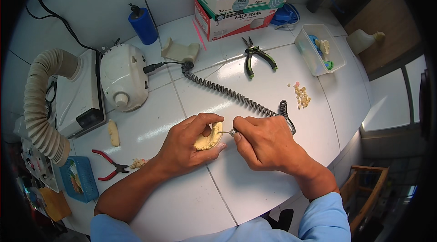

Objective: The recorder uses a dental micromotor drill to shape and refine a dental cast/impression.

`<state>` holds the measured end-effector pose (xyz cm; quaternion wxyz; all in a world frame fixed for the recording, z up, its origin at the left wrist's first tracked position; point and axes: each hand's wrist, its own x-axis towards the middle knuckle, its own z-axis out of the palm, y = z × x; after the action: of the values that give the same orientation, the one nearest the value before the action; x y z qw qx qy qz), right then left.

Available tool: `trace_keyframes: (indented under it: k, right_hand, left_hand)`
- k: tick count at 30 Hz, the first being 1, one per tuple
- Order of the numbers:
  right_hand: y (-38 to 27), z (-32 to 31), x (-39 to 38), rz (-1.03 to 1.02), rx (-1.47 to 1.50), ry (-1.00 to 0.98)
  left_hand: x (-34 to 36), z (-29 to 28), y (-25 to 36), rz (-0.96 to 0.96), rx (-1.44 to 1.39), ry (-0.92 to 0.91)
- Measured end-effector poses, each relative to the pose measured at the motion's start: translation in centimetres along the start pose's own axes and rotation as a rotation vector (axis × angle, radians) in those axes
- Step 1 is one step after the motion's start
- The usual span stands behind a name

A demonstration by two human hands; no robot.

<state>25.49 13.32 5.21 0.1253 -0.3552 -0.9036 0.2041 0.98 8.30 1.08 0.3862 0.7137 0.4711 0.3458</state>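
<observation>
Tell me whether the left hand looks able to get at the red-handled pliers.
Probably not: the left hand holds the cream dental cast, though the red-handled pliers lie uncovered beside the left forearm.

Handpc (233,131) mostly hidden by R fingers (245,127); sleeves (325,218) cut @ btm.

Dental workshop, judging by a toothed cast (211,140), rotary handpiece (233,131), tooth-shaped pieces (303,101) and 2 pliers (251,50).
</observation>
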Motion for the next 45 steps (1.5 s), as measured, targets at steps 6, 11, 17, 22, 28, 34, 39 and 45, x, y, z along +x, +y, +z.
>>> trace_keyframes:
  k: [6,11,17,22,28,34,39,45]
  right_hand:
    - [0.31,-0.09,0.16,0.028,-0.005,-0.001]
    - [0.28,-0.06,0.13,0.028,-0.016,0.008]
    - [0.32,0.10,0.12,0.021,-0.003,0.019]
    - [0.27,-0.02,0.16,0.033,-0.003,0.022]
    - [0.32,0.02,0.19,0.035,0.006,0.020]
    - [0.37,0.11,0.21,0.033,0.009,0.031]
    - [0.38,0.17,0.25,0.036,0.008,0.027]
    - [0.46,0.14,0.25,0.033,0.004,0.029]
  left_hand:
    - [-0.04,0.15,-0.32,0.036,-0.005,0.022]
    - [-0.04,0.01,-0.05,0.007,-0.005,0.002]
    - [0.03,0.22,-0.38,0.050,-0.009,0.021]
    - [0.04,0.21,-0.32,0.065,-0.007,0.027]
    - [0.02,0.28,-0.56,0.073,0.000,0.029]
    - [0.00,0.21,-0.53,0.059,0.005,0.029]
    - [0.04,0.17,-0.46,0.065,0.006,0.031]
    - [0.02,0.13,-0.31,0.040,-0.006,0.027]
